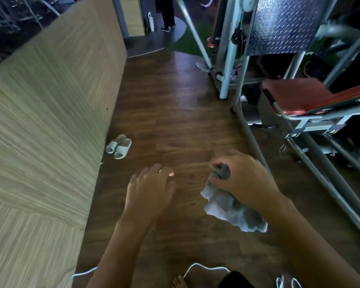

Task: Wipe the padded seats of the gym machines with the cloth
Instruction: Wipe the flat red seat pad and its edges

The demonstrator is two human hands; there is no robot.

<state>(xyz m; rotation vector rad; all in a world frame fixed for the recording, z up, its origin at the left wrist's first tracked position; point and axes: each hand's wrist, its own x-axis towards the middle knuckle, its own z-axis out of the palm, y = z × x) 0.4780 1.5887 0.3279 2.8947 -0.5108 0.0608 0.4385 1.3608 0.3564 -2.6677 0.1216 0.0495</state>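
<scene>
Gripping the grey cloth (231, 206) in our right hand (245, 179), we hold our empty left hand (150, 188) relaxed, near the red padded seat (295, 94).

Dim light, motion blur, wide-angle edge distortion.

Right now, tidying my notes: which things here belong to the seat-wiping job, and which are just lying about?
Job: grey cloth, gripped by the right hand; red padded seat.
Lying about: pale slippers by the wooden panel; white cord on the floor.
</scene>
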